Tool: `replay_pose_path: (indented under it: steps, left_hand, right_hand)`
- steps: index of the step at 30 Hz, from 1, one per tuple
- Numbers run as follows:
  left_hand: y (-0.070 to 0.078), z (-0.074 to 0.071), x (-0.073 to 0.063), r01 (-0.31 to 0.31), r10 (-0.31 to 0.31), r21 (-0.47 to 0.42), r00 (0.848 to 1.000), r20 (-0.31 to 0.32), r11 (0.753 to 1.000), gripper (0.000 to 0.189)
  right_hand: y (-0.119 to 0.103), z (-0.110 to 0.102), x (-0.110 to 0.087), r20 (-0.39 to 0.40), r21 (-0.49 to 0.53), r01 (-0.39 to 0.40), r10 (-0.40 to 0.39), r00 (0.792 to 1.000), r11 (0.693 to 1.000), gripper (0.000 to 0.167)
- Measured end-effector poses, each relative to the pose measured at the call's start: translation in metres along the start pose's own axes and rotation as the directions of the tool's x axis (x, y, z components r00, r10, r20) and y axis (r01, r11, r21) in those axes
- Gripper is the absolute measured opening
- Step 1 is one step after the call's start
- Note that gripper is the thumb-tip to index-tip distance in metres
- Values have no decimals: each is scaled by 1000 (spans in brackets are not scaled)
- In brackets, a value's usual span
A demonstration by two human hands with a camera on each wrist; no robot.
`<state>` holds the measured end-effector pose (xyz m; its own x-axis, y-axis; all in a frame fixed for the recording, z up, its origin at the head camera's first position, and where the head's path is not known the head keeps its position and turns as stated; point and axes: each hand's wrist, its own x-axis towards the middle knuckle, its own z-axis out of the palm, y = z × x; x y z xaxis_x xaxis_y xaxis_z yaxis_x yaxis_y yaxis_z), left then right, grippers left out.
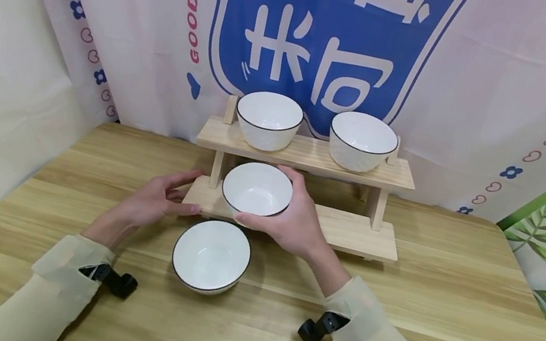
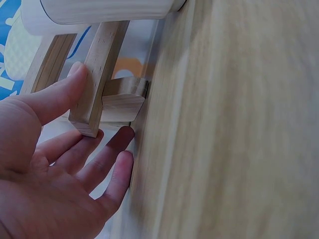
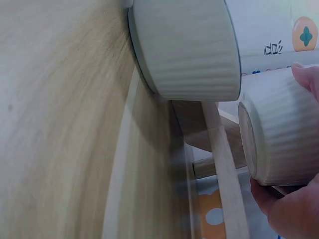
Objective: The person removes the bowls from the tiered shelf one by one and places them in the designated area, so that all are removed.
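My right hand (image 1: 297, 222) grips a white bowl (image 1: 257, 190) with a dark rim, thumb at the near side and fingers at the far side. In the right wrist view this ribbed bowl (image 3: 284, 129) is held just above the lower board, a narrow gap under its base. At the left end of the two-tier wooden rack (image 1: 355, 232), my left hand (image 1: 158, 197) holds the lower board (image 2: 97, 84) between thumb and fingers. Another white bowl (image 1: 211, 257) stands upright on the table in front of the rack, between my forearms.
Two more white bowls, one on the left (image 1: 267, 122) and one on the right (image 1: 362, 143), sit on the rack's upper board (image 1: 309, 151). Behind the wooden table (image 1: 417, 318) hangs a printed curtain (image 1: 486, 80). Each wrist wears a black strap-mounted camera.
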<state>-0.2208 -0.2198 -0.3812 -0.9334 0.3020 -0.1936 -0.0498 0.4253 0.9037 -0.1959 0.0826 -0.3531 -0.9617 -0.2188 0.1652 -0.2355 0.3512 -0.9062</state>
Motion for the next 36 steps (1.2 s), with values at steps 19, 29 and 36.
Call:
replay_pose_path:
  steps: [19,29,36]
  left_hand:
    - [0,1,1,4,-4,12,1000,-2,1000,92]
    - [-1,0,1,5,-5,7,1000,0,1000,93]
    - [-1,0,1,5,-5,5,1000,6,1000,94]
  right_hand:
    - [0,-27,-32,32,-12,10,-10,999,1000,111]
    - [2,-37,-50,68,-49,14,-11,998,999,115]
    - [6,-43,-63,90,-67,36,-30,995,997,113]
